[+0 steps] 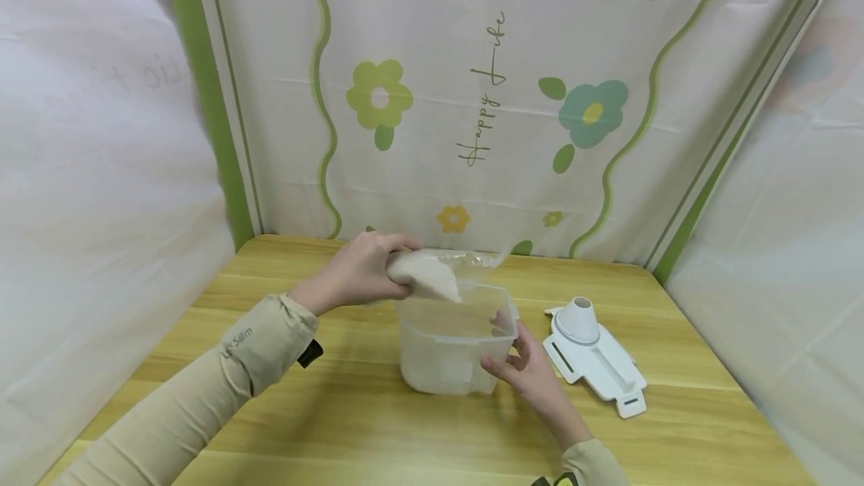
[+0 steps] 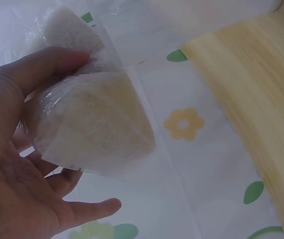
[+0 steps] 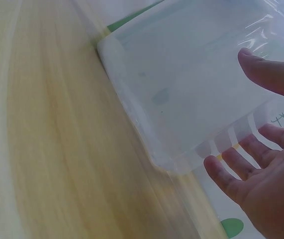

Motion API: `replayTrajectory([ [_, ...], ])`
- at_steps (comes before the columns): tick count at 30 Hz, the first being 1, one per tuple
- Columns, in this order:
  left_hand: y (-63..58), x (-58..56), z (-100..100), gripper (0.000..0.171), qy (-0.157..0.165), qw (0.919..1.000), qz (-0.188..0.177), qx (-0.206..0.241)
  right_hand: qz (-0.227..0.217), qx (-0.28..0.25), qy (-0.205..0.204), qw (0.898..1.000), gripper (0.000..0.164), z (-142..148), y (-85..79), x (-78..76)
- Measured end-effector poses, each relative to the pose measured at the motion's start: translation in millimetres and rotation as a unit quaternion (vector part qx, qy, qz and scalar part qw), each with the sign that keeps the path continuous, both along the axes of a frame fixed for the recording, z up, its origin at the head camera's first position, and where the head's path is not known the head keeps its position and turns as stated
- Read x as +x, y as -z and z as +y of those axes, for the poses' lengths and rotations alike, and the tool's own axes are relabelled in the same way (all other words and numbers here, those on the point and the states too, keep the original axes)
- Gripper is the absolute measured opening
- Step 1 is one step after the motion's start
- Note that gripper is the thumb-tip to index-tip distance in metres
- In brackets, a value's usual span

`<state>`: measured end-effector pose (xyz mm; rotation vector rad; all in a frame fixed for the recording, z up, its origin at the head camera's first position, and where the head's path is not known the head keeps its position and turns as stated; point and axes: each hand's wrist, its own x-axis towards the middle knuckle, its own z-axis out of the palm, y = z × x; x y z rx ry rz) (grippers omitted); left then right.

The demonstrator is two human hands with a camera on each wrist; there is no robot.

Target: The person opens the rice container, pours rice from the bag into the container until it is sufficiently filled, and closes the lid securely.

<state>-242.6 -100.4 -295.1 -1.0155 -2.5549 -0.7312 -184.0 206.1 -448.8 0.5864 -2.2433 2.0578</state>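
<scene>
My left hand (image 1: pixel 364 268) grips a clear plastic bag of white grains (image 1: pixel 425 274), with the thumb across it and the little finger sticking out in the left wrist view. The bag (image 2: pixel 99 119) bulges on both sides of the thumb. In the head view it hangs tilted over the left rim of a translucent plastic container (image 1: pixel 442 362), its loose film rising behind. At that container's right corner is my right hand (image 1: pixel 529 373), thumb by the front wall and fingers along the side. The right wrist view shows those fingers (image 3: pixel 226 174) spread and nearly straight against the wall.
To the right of the container, a white plastic lid-like part (image 1: pixel 610 370) with a cone-shaped spout (image 1: pixel 579 321) lies on the wooden table (image 1: pixel 351 426). White flower-printed curtains (image 1: pixel 432 133) close off the table's back and both sides.
</scene>
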Motion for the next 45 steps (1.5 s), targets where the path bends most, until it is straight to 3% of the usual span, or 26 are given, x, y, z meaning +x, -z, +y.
replayTrajectory([
  [9, 4.1, 3.7, 6, 0.047, 0.012, 0.9997, -0.007, 0.017, -0.001, -0.002, 0.002, 1.0, 0.073, 1, -1.1, 0.3],
  [18, 7.2, 6.8, 10, 0.044, 0.018, 0.9997, 0.012, -0.007, 0.008, 0.009, 0.012, 1.0, 0.072, 0, 1.6, -0.3],
  [26, 9.1, 9.4, 14, 0.043, 0.029, 0.9942, 0.091, -0.051, -0.004, 0.002, 0.008, 1.0, 0.068, -1, 1.0, -0.4],
  [30, 8.7, 10.8, 16, 0.043, 0.036, 0.9913, 0.108, -0.066, -0.002, 0.006, 0.008, 1.0, 0.068, -1, 1.2, -1.0],
  [45, 5.3, 12.6, 14, 0.045, 0.049, 0.9928, 0.089, -0.064, -0.001, 0.008, 0.008, 1.0, 0.065, -1, 2.3, -1.3],
])
